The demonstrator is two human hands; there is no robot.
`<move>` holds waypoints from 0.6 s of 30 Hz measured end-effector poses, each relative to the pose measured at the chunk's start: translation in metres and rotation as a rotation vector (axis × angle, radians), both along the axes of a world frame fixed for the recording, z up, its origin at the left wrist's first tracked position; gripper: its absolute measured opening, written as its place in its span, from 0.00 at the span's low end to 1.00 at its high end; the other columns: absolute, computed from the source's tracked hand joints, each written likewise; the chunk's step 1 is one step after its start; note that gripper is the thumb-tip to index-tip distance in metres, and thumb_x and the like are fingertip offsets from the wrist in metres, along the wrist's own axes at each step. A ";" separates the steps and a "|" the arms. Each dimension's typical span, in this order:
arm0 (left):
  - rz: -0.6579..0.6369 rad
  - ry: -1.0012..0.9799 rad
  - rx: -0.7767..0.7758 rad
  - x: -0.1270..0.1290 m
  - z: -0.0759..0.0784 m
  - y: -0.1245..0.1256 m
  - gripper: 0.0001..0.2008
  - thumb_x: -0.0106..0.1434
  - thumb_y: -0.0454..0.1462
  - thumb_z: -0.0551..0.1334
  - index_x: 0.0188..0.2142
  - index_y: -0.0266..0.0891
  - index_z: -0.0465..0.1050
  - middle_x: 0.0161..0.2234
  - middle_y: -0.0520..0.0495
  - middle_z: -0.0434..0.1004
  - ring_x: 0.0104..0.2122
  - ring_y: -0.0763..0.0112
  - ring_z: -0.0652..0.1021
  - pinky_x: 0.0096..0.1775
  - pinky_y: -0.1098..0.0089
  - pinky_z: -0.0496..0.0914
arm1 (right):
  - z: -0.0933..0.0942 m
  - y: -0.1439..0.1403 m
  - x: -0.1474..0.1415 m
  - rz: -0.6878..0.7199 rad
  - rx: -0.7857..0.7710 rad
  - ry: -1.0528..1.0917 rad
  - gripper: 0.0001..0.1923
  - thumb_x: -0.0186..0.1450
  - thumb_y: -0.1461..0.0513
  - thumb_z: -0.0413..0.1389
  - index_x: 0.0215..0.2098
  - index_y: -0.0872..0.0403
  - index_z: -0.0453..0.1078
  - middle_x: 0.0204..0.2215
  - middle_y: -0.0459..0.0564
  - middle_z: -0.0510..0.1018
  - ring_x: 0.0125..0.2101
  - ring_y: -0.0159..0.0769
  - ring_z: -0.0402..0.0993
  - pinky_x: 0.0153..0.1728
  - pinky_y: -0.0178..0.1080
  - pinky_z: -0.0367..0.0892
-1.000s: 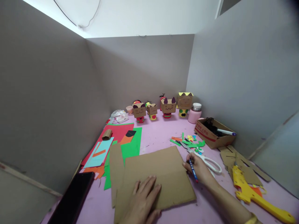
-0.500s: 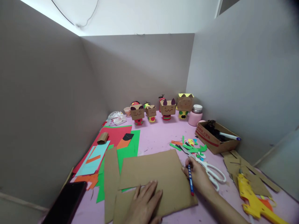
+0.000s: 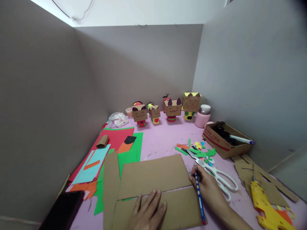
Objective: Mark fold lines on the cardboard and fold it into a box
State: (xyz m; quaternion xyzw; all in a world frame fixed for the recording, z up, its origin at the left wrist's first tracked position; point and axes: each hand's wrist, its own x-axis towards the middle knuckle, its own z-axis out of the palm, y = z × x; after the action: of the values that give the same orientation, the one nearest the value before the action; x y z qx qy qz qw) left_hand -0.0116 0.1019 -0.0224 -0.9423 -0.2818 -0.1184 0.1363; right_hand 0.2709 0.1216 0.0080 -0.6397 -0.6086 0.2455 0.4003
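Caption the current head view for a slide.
Left hand rests on cardboard; right hand holds a blue pencil beside white scissors.

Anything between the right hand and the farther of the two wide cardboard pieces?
Nothing visible. The right hand, holding the blue pencil, is at the right edge of the farther cardboard piece. The white scissors lie beyond and right of the hand, not between.

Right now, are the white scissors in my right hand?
No, your right hand holds a blue pencil, while the white scissors lie on the table.
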 end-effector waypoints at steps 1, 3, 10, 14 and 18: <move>-0.003 0.001 0.016 0.000 0.000 0.000 0.24 0.67 0.36 0.56 0.62 0.47 0.57 0.57 0.42 0.68 0.55 0.63 0.71 0.51 0.64 0.69 | -0.001 -0.002 0.000 0.013 0.004 0.004 0.02 0.61 0.61 0.49 0.31 0.50 0.59 0.25 0.43 0.69 0.25 0.35 0.67 0.27 0.35 0.60; -0.001 0.012 0.034 0.000 0.001 0.000 0.23 0.67 0.36 0.55 0.62 0.46 0.58 0.57 0.42 0.69 0.54 0.62 0.72 0.49 0.64 0.71 | -0.001 -0.007 0.001 0.047 0.008 0.013 0.02 0.63 0.60 0.49 0.32 0.50 0.59 0.28 0.44 0.71 0.27 0.36 0.68 0.28 0.36 0.62; 0.054 -0.038 -0.047 0.003 0.001 0.004 0.31 0.62 0.44 0.61 0.63 0.47 0.54 0.59 0.40 0.66 0.56 0.60 0.70 0.51 0.62 0.69 | 0.007 -0.022 0.013 0.297 0.048 -0.046 0.11 0.62 0.52 0.55 0.37 0.49 0.63 0.43 0.51 0.74 0.44 0.42 0.71 0.43 0.40 0.66; 0.067 -0.025 0.000 0.003 0.004 0.006 0.28 0.63 0.45 0.61 0.61 0.46 0.58 0.58 0.37 0.67 0.54 0.59 0.72 0.48 0.61 0.71 | 0.009 -0.025 0.018 0.460 0.054 -0.201 0.27 0.52 0.45 0.63 0.42 0.51 0.65 0.55 0.59 0.70 0.57 0.52 0.63 0.52 0.47 0.62; 0.061 0.037 0.097 0.002 0.009 0.010 0.23 0.64 0.42 0.58 0.58 0.47 0.63 0.56 0.44 0.71 0.50 0.58 0.75 0.43 0.62 0.75 | 0.006 -0.023 0.016 0.499 -0.023 -0.379 0.29 0.53 0.43 0.61 0.43 0.53 0.66 0.52 0.63 0.73 0.57 0.54 0.63 0.54 0.52 0.60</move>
State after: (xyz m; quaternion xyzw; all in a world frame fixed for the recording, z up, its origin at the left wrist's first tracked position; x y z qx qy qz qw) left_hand -0.0092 0.1123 -0.0138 -0.9277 -0.3016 -0.1103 0.1905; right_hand 0.2873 0.0985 0.0137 -0.5093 -0.8078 0.2194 0.1997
